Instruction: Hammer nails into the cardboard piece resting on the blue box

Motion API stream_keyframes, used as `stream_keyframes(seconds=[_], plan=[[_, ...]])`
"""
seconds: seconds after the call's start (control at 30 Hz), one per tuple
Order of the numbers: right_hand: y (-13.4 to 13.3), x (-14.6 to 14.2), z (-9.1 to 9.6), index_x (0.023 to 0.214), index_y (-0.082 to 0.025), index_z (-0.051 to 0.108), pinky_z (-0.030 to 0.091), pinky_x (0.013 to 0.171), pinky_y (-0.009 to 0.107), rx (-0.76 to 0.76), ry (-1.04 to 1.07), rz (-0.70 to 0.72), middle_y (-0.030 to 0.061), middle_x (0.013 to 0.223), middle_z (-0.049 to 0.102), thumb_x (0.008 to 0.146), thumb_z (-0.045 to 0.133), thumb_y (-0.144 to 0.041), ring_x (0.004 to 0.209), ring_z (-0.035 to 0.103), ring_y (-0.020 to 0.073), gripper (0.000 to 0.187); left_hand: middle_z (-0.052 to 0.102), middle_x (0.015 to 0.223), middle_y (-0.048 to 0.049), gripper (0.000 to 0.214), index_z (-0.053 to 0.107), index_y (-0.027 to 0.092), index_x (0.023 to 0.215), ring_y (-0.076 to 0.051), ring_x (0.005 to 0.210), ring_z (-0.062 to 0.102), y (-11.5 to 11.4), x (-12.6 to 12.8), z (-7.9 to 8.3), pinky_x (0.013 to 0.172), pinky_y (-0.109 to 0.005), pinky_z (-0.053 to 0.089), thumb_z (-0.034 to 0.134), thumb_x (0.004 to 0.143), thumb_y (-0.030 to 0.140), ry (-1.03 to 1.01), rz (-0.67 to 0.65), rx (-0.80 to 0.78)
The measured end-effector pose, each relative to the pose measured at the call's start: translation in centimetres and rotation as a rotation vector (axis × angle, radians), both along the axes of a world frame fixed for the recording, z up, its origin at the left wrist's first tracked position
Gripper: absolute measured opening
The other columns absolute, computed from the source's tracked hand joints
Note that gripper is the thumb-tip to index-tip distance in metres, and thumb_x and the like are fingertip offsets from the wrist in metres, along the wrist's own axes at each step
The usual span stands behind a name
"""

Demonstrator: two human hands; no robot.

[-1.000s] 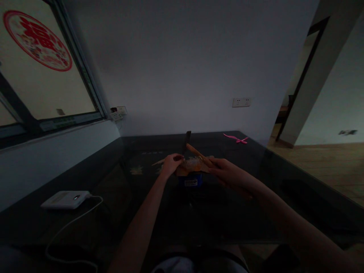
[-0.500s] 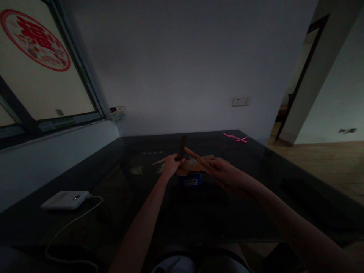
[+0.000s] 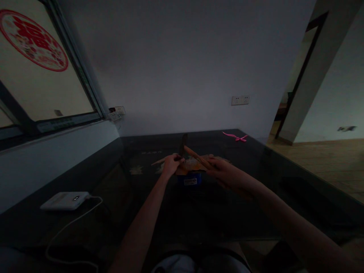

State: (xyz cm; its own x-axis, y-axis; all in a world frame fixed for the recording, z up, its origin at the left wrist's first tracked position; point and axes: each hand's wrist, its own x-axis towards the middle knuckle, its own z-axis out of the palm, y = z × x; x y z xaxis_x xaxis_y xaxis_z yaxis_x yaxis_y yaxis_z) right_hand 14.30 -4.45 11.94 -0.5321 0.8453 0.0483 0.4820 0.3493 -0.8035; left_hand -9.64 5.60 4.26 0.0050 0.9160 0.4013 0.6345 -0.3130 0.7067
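Note:
My right hand [image 3: 224, 171] is wrapped round the wooden handle of a hammer [image 3: 195, 153]. The dark hammer head stands up close to the fingers of my left hand [image 3: 171, 165]. Those left fingers are pinched together above a thin, ragged brown sheet or board [image 3: 193, 164]; whatever is between them is too small and dark to make out. Under the brown piece is a blue box [image 3: 190, 179] with a pale label on its front. My forearms reach in from the lower edge of the view.
The dark, glossy table [image 3: 136, 212] runs to the wall. A white power bank [image 3: 66, 201] with a white cable lies at the left. At the far right is a pink ribbon [image 3: 239, 138]. Sockets [image 3: 240, 100] are on the wall, and a window is at the left.
The view has shifted very slightly. Both hands, the hammer and the brown piece stay almost where they were.

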Motion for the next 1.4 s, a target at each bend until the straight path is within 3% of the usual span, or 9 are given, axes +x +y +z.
stream_keyframes(seconds=[0.37, 0.7, 0.8, 0.93, 0.97, 1.03, 1.17, 1.3, 1.4], plan=[[-0.2, 0.1, 0.4, 0.115, -0.016, 0.049, 0.036, 0.034, 0.017, -0.01, 0.02, 0.016, -0.0072, 0.051, 0.047, 0.082, 0.045, -0.026, 0.036, 0.043, 0.0068, 0.034, 0.069, 0.083, -0.0071, 0.015, 0.067, 0.014, 0.081, -0.018, 0.078, 0.063, 0.1, -0.2, -0.2, 0.071, -0.027, 0.047, 0.063, 0.072, 0.024, -0.062, -0.058, 0.0], [-0.6, 0.7, 0.5, 0.109, -0.016, 0.051, 0.035, 0.033, 0.015, -0.051, 0.055, -0.023, -0.007, 0.054, 0.045, 0.082, 0.047, -0.028, 0.036, 0.042, 0.0046, 0.03, 0.068, 0.084, -0.0066, 0.019, 0.066, 0.015, 0.084, -0.018, 0.078, 0.063, 0.7, -0.4, 1.3, 0.072, -0.028, 0.048, 0.067, 0.067, 0.025, 0.01, -0.143, -0.004], [-0.8, 1.2, -0.3, 0.112, -0.016, 0.049, 0.035, 0.031, 0.016, -0.073, 0.137, -0.024, -0.0076, 0.054, 0.044, 0.082, 0.048, -0.03, 0.035, 0.041, 0.005, 0.034, 0.067, 0.085, -0.0054, 0.022, 0.064, 0.015, 0.089, -0.016, 0.077, 0.062, -0.5, -0.4, 1.8, 0.07, -0.026, 0.048, 0.066, 0.069, 0.023, -0.057, -0.086, 0.127], [-1.0, 1.7, -2.9, 0.122, -0.017, 0.044, 0.032, 0.029, 0.015, -0.109, 0.348, -0.09, -0.0093, 0.051, 0.04, 0.08, 0.052, -0.035, 0.033, 0.037, 0.0048, 0.047, 0.064, 0.088, -0.0052, 0.015, 0.061, 0.016, 0.09, -0.014, 0.079, 0.059, -4.6, 0.4, 2.6, 0.07, -0.025, 0.046, 0.055, 0.079, 0.024, -0.078, 0.075, 0.505], [-0.9, 1.7, -3.9, 0.123, -0.017, 0.043, 0.03, 0.028, 0.015, -0.124, 0.426, -0.095, -0.0097, 0.05, 0.039, 0.08, 0.053, -0.037, 0.032, 0.035, 0.0045, 0.049, 0.064, 0.086, -0.0049, 0.013, 0.061, 0.016, 0.089, -0.014, 0.079, 0.059, -5.9, 0.7, 2.5, 0.07, -0.025, 0.046, 0.052, 0.081, 0.024, -0.043, 0.04, 0.571], [-0.6, 1.5, -5.6, 0.124, -0.018, 0.041, 0.028, 0.026, 0.014, -0.169, 0.603, -0.098, -0.0103, 0.05, 0.037, 0.08, 0.053, -0.04, 0.03, 0.033, 0.0038, 0.05, 0.064, 0.083, -0.0044, 0.012, 0.06, 0.017, 0.087, -0.013, 0.078, 0.059, -8.1, 1.5, 2.0, 0.071, -0.024, 0.045, 0.05, 0.083, 0.022, 0.101, -0.153, 0.63], [0.4, 1.0, -7.9, 0.117, -0.022, 0.043, 0.024, 0.024, 0.014, -0.214, 0.884, -0.044, -0.0096, 0.056, 0.04, 0.078, 0.058, -0.041, 0.028, 0.03, 0.0018, 0.046, 0.066, 0.088, -0.0036, 0.016, 0.06, 0.019, 0.094, -0.013, 0.082, 0.06, -10.3, 2.4, -1.0, 0.072, -0.024, 0.043, 0.048, 0.085, 0.023, 0.555, -0.611, 0.531], [0.8, 1.1, -8.5, 0.112, -0.024, 0.046, 0.023, 0.024, 0.014, -0.257, 0.993, -0.026, -0.0081, 0.061, 0.043, 0.079, 0.059, -0.036, 0.029, 0.03, 0.0005, 0.038, 0.064, 0.093, -0.0031, 0.016, 0.06, 0.019, 0.092, -0.013, 0.086, 0.059, -9.9, 1.6, -3.7, 0.075, -0.023, 0.042, 0.047, 0.086, 0.027, 0.715, -0.7, 0.311], [0.8, 1.4, -8.6, 0.111, -0.024, 0.047, 0.023, 0.024, 0.013, -0.291, 1.01, -0.022, -0.0082, 0.061, 0.043, 0.077, 0.061, -0.035, 0.029, 0.031, 0.0007, 0.038, 0.062, 0.095, -0.003, 0.017, 0.06, 0.019, 0.092, -0.013, 0.088, 0.058, -9.3, 0.7, -4.0, 0.077, -0.023, 0.041, 0.051, 0.084, 0.031, 0.7, -0.677, 0.204]])
